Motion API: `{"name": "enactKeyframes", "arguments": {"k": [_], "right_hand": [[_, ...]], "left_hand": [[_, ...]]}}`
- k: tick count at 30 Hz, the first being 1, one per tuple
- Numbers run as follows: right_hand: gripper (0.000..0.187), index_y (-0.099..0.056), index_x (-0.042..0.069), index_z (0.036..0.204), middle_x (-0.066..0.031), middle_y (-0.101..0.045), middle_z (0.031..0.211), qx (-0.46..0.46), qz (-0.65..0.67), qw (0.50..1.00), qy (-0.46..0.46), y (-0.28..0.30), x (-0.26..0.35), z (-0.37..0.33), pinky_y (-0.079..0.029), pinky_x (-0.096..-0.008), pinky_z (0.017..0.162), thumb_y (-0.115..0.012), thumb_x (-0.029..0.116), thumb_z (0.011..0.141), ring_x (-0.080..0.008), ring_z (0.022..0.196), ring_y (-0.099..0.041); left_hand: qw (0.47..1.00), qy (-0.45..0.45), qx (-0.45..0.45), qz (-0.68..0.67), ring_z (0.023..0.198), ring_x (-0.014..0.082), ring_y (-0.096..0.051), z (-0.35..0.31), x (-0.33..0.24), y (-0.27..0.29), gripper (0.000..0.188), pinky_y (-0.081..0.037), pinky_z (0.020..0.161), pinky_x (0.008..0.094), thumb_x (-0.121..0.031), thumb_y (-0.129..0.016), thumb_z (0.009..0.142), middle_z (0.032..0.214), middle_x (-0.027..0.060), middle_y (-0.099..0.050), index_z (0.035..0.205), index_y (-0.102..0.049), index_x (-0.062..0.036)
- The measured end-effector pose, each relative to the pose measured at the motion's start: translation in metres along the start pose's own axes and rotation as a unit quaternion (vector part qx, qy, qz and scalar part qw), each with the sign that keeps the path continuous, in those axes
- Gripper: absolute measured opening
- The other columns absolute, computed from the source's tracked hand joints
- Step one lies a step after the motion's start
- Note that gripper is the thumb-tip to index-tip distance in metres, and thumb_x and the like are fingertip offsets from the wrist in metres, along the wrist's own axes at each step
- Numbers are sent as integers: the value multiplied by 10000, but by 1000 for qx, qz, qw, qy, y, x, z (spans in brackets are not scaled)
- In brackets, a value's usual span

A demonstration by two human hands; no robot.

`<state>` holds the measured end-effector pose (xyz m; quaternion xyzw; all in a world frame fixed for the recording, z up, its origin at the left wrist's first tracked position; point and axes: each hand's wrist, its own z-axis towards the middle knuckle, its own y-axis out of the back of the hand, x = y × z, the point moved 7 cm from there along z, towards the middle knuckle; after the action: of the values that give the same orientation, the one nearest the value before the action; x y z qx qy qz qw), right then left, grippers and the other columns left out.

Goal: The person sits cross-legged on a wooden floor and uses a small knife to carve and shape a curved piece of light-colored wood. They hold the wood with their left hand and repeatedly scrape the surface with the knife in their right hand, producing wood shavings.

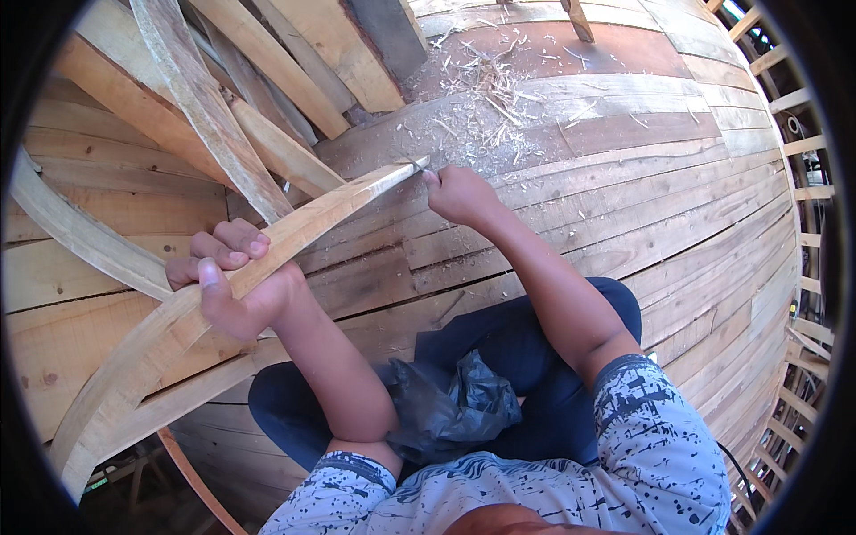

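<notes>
My left hand [230, 276] grips a long curved wooden strip [308, 223] near its middle, fingers wrapped over its top edge. The strip runs from lower left up to a thin pointed tip [410, 168]. My right hand [459, 194] is closed in a fist right at that tip, holding a small tool whose shape is mostly hidden; a thin dark blade edge shows against the wood. Pale wood shavings [490, 89] lie scattered just beyond the tip on the plank floor.
I sit on a curved floor of wooden planks [642, 196]. Several loose boards [267, 71] are stacked at upper left, another bent strip [71, 232] at far left. A black plastic bag [450, 401] rests in my lap. Wooden ribs [802, 178] line the right edge.
</notes>
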<state>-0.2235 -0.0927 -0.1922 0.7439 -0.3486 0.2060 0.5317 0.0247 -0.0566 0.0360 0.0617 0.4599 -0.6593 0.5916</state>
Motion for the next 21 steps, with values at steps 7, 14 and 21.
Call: {"name": "enactKeyframes", "arguments": {"k": [7, 14, 21], "right_hand": [[491, -652, -45, 828, -294, -641, 764, 14, 74, 996, 54, 5, 32, -12, -482, -539, 735, -468, 363, 1029, -487, 781, -630], [528, -646, -73, 805, -297, -640, 743, -36, 59, 996, 50, 1, 22, -5, -488, -529, 726, -479, 378, 1024, -474, 760, -645], [512, -688, -56, 920, -317, -677, 915, 13, 53, 998, 43, -2, 35, -14, -497, -545, 878, -432, 375, 1024, -485, 924, -659]], "left_hand": [[1000, -1, -23, 2, 451, 162, -426, 1, 0, 1, 162, -406, 475, 255, -135, -571, 803, 580, 38, -426, 837, -414, -119], [993, -4, -97, 70, 462, 155, -409, -4, -2, 2, 184, -387, 483, 253, -158, -571, 775, 569, 22, -396, 813, -394, -130], [995, 3, -87, 56, 457, 159, -430, -5, -4, 4, 200, -406, 471, 248, -137, -578, 763, 562, 27, -392, 831, -390, -125]]}}
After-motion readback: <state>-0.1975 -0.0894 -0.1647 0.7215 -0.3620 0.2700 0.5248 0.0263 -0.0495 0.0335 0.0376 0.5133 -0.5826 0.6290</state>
